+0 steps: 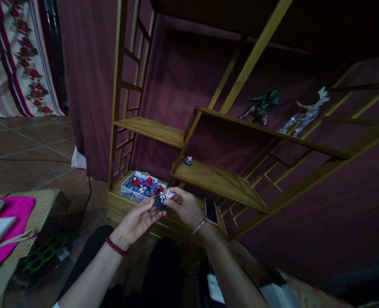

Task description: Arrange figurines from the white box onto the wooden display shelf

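With left hand (138,220) and right hand (187,208) together, in the head view, holds one small figurine (160,202), dark at its base, near an open box (130,193). In this box, has many small pieces (143,182), red, blue and purple.

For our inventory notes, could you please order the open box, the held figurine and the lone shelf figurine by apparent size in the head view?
1. Open box
2. Held figurine
3. Lone shelf figurine
The last looks farther from the camera, so which figurine is truly bigger is unsure.
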A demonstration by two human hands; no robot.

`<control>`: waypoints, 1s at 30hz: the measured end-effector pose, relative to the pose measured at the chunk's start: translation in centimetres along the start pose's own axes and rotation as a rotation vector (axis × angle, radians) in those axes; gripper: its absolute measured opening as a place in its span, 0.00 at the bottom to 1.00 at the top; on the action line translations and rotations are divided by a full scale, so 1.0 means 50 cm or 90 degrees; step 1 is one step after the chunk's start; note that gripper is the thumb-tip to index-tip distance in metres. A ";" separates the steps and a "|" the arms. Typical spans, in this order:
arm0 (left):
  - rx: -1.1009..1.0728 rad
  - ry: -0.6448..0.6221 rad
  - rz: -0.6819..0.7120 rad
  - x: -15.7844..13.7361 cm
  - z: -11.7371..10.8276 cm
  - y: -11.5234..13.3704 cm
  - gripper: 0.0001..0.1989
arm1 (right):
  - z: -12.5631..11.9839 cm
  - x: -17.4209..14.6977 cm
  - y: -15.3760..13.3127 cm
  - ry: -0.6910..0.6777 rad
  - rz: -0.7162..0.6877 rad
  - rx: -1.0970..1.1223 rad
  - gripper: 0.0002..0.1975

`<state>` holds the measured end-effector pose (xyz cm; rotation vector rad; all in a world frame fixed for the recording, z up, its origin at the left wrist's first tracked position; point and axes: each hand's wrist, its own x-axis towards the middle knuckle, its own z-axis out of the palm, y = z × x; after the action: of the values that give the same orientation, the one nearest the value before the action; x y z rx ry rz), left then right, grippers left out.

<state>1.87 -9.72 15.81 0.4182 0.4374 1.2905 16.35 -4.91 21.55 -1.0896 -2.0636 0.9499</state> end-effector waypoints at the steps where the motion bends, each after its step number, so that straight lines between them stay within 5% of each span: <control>1: 0.005 -0.006 0.004 -0.002 -0.001 0.000 0.09 | 0.000 0.000 -0.001 0.000 0.001 0.010 0.10; 30: 0.026 0.019 0.021 -0.001 0.004 0.001 0.09 | 0.002 0.002 -0.013 0.007 -0.002 -0.020 0.10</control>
<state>1.92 -9.79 16.04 0.4419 0.4847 1.3232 15.95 -5.09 22.04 -1.1046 -2.0775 0.9112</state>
